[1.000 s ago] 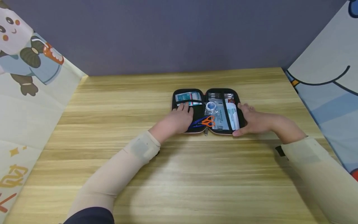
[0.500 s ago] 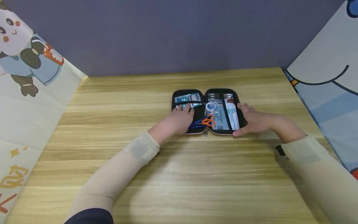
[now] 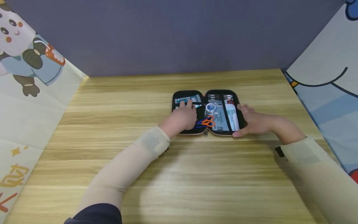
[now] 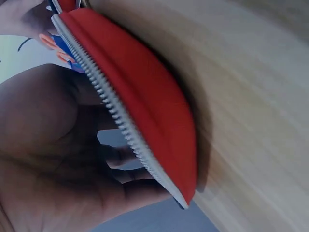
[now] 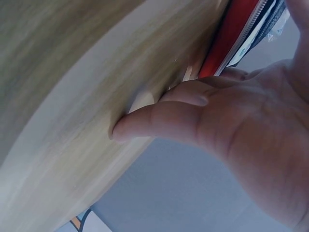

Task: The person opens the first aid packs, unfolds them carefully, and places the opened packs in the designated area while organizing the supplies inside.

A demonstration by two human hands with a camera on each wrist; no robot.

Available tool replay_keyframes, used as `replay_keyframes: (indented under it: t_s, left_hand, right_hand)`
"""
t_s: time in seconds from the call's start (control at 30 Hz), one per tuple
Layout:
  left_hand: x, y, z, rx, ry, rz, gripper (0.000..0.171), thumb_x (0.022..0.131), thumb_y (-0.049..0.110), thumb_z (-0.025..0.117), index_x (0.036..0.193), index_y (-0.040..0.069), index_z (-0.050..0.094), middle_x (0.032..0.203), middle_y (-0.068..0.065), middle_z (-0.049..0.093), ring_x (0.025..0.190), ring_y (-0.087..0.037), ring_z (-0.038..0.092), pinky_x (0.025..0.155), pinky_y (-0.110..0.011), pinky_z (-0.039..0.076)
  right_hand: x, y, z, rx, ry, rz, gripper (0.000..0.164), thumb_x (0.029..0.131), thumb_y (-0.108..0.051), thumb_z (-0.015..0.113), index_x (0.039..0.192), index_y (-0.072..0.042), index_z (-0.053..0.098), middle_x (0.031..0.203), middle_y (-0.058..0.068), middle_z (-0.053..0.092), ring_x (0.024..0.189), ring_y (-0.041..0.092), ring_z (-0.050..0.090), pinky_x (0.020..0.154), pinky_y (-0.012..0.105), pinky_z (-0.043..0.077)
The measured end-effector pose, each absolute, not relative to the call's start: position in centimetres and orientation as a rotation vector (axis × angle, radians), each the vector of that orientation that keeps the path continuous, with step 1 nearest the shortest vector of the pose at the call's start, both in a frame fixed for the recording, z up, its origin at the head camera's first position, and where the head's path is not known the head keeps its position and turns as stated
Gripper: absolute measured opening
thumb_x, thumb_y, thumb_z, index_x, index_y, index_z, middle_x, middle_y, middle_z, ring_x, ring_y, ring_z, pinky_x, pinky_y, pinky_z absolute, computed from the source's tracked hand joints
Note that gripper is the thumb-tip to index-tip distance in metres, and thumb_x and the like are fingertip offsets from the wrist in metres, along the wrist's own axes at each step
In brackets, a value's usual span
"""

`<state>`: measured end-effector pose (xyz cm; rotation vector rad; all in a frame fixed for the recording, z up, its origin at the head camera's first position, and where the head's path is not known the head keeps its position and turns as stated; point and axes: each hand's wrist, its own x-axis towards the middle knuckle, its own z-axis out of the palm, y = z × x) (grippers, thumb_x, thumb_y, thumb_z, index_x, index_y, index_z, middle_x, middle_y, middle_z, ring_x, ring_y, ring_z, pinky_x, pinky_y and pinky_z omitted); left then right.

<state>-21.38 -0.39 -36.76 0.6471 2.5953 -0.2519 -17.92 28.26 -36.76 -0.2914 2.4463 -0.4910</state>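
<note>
A small zip-up first aid case (image 3: 199, 117) with a red shell (image 4: 149, 96) lies unfolded on the table. My left hand (image 3: 183, 117) reaches over its left half, fingers extended to the black elastic strap and the blue-and-white packets (image 3: 195, 99) there. In the left wrist view the palm faces the zipper edge. My right hand (image 3: 253, 119) rests against the case's right edge, thumb at the front corner and fingers spread along the side; in the right wrist view some fingertips touch the table. Orange-handled scissors (image 3: 207, 121) and blue tweezers, partly hidden, lie across the hinge.
The case's right half holds a clear-wrapped roll of tape (image 3: 210, 107), a blue packet (image 3: 220, 119) and a white packet (image 3: 231, 116) under a strap. Around it spreads the wooden table (image 3: 212, 174). A dark panel (image 3: 179, 37) stands behind, with printed cartoon panels at both sides.
My left hand has shifted slightly right and farther over the strap. The packets beneath its fingers have changed angle and sit more covered. The right hand has stayed in place.
</note>
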Motion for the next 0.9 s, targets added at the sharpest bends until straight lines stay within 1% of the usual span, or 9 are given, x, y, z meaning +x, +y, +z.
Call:
replay_keyframes:
  t_s: [0.2,0.3,0.43,0.57,0.63,0.7,0.77,0.83,0.9]
  left_hand:
    - [-20.7,-1.3,-37.2,0.680,2.631,-0.249,0.067,0.116,0.046,0.031,0.171,0.010,0.020,0.178,-0.015,0.014,0.160,-0.042,0.027,0.124,-0.052,0.042]
    - [-20.6,-1.5,-37.2,0.667,2.619,-0.181,0.068,0.116,0.046,0.029,0.171,0.008,0.017,0.180,-0.015,0.009,0.164,-0.046,0.018,0.130,-0.054,0.032]
    - [-20.7,-1.2,-37.3,0.631,2.603,-0.139,0.071,0.115,0.050,0.024,0.171,0.008,0.012,0.181,-0.015,0.003,0.165,-0.048,0.011,0.132,-0.056,0.026]
    - [-20.9,-1.0,-37.8,0.644,2.651,-0.125,0.070,0.116,0.048,0.025,0.171,0.007,0.016,0.180,-0.015,0.009,0.165,-0.045,0.015,0.130,-0.056,0.031]
    - [-20.8,-1.2,-37.8,0.701,2.718,-0.095,0.065,0.116,0.043,0.032,0.167,0.003,0.029,0.177,-0.017,0.023,0.162,-0.042,0.026,0.126,-0.054,0.039]
    - [-20.5,-1.3,-37.7,0.819,2.805,-0.054,0.056,0.116,0.037,0.040,0.156,0.000,0.049,0.166,-0.018,0.046,0.154,-0.037,0.044,0.122,-0.050,0.045]
    - [-20.1,-1.4,-37.4,0.936,2.859,0.048,0.044,0.115,0.033,0.045,0.135,0.002,0.069,0.139,-0.016,0.069,0.134,-0.031,0.063,0.111,-0.044,0.054]
    - [-19.6,-1.3,-36.9,1.020,2.852,0.152,0.037,0.113,0.035,0.052,0.112,0.007,0.076,0.112,-0.011,0.076,0.108,-0.026,0.071,0.097,-0.039,0.058]
    - [-19.3,-1.2,-36.6,1.046,2.797,0.243,0.034,0.111,0.039,0.056,0.105,0.011,0.075,0.099,-0.004,0.073,0.093,-0.021,0.068,0.086,-0.038,0.057]
  right_hand:
    - [-18.0,28.2,-36.8,-0.297,2.444,-0.473,0.144,0.084,-0.064,0.083,0.164,0.010,-0.011,0.166,0.047,-0.013,0.153,0.069,-0.008,0.123,0.079,0.009]
    - [-18.0,28.2,-36.8,-0.290,2.440,-0.472,0.144,0.084,-0.064,0.083,0.164,0.010,-0.012,0.166,0.046,-0.014,0.153,0.069,-0.008,0.123,0.079,0.008]
    - [-18.0,28.2,-36.9,-0.278,2.437,-0.471,0.145,0.083,-0.065,0.083,0.164,0.010,-0.012,0.166,0.046,-0.014,0.153,0.068,-0.008,0.123,0.078,0.008]
    - [-17.9,28.3,-37.0,-0.275,2.439,-0.470,0.145,0.083,-0.065,0.083,0.164,0.010,-0.012,0.166,0.046,-0.014,0.153,0.068,-0.008,0.123,0.078,0.008]
    - [-17.9,28.2,-37.1,-0.276,2.439,-0.472,0.146,0.083,-0.066,0.083,0.164,0.010,-0.012,0.166,0.046,-0.014,0.153,0.068,-0.008,0.123,0.078,0.008]
    - [-17.9,28.2,-37.1,-0.283,2.438,-0.481,0.146,0.083,-0.065,0.083,0.164,0.009,-0.012,0.166,0.046,-0.014,0.153,0.068,-0.009,0.123,0.078,0.007]
    - [-17.9,28.2,-37.0,-0.283,2.434,-0.487,0.146,0.083,-0.065,0.083,0.164,0.009,-0.013,0.166,0.045,-0.016,0.153,0.067,-0.010,0.123,0.078,0.007]
    - [-18.0,28.2,-36.8,-0.287,2.434,-0.495,0.145,0.083,-0.064,0.083,0.164,0.008,-0.013,0.166,0.045,-0.017,0.153,0.067,-0.011,0.123,0.078,0.006]
    - [-18.0,28.2,-36.7,-0.281,2.433,-0.493,0.145,0.083,-0.063,0.083,0.164,0.008,-0.013,0.166,0.045,-0.017,0.153,0.067,-0.011,0.123,0.078,0.006]
